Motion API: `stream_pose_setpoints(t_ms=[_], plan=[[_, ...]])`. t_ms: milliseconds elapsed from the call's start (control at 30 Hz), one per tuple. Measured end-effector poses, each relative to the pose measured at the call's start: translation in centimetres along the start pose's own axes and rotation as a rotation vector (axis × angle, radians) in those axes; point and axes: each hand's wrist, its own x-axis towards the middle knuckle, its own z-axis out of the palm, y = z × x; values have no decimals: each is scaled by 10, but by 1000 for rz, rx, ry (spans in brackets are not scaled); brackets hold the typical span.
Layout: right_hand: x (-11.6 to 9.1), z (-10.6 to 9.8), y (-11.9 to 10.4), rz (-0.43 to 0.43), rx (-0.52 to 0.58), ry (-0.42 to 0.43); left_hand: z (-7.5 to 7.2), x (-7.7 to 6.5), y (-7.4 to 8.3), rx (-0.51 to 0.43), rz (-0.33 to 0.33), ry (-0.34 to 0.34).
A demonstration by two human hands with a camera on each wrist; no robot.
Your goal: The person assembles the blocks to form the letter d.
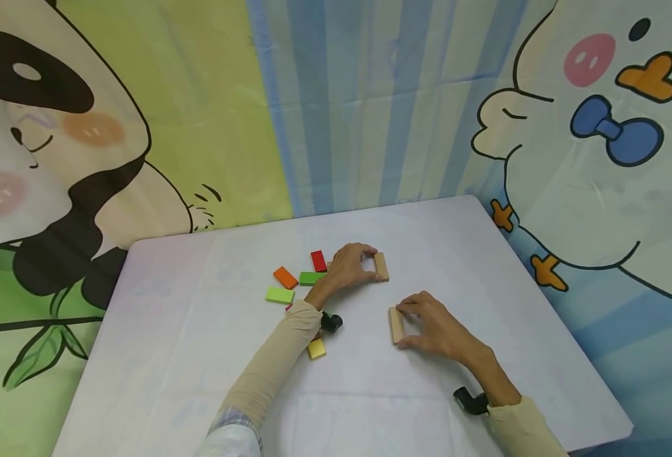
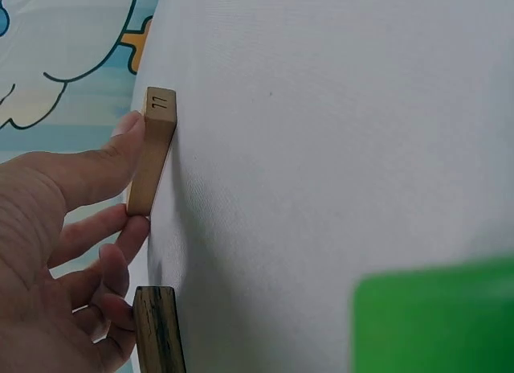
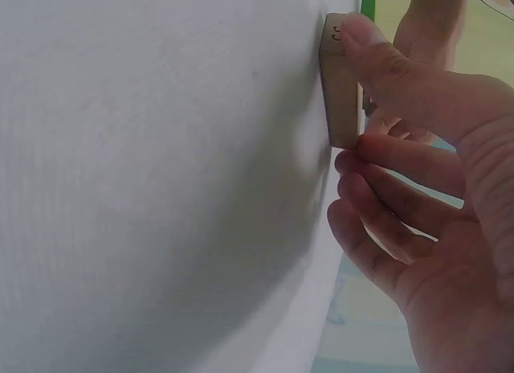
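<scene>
My left hand (image 1: 349, 266) pinches a plain wooden block (image 1: 381, 267) by its two ends, thumb at one and fingertips at the other. In the left wrist view the number 77 is printed on an end of this block (image 2: 152, 152). Nearer me and to the right, my right hand (image 1: 435, 327) holds a second plain wooden block (image 1: 396, 325) in the same end-to-end pinch. Its printed end is partly under the thumb in the right wrist view. By the lower fingers of the left hand lies a dark-streaked wooden block (image 2: 159, 333).
Left of and under the left arm lie a red block (image 1: 318, 261), an orange block (image 1: 285, 277), a green block (image 1: 311, 278), a light green block (image 1: 280, 295) and a yellow block (image 1: 316, 348). They share the white table (image 1: 158, 355). A patterned curtain (image 1: 358, 114) hangs behind.
</scene>
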Motion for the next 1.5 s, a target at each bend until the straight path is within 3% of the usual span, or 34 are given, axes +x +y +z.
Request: stream_pose_setpoints(t_ms=[533, 900, 1500], plan=[[5, 6, 16, -65, 66, 62, 1, 5, -3, -40, 2, 19], [16, 6, 22, -100, 76, 71, 2, 10, -6, -101, -30, 24], [32, 3, 22, -98, 97, 58, 4, 17, -9, -86, -26, 27]])
